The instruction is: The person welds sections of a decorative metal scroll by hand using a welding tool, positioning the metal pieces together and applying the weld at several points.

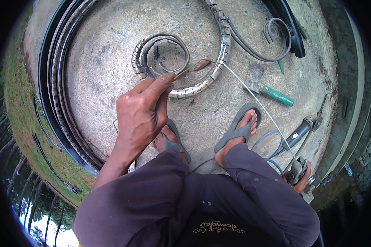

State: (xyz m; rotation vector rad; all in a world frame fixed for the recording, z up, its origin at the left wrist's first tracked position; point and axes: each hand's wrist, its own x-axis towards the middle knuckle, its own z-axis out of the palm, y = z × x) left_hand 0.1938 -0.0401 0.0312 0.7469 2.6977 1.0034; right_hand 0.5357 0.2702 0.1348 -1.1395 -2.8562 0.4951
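Observation:
My left hand (142, 107) is raised over the concrete, its thumb and fingers pinched on the end of a thin brownish wire (193, 66). That wire bends and meets a long pale rod (255, 98), which slants down to the right; whether the two are one piece I cannot tell. Beside my right knee, my right hand (303, 181) is closed around a grey metal tool (297, 171) at the rod's lower end. Its exact kind is unclear, and my leg partly hides the hand. Below the wire lies a curved, notched metal tube (224, 49) with a smaller coil (138, 61) beside it.
A flat-headed tool with a green handle (276, 95) lies right of the tube. Farther right is a black corded power tool (299, 133). A bent metal loop (288, 47) rests at the upper right. A large black curved rim (49, 90) borders the left, with grass beyond.

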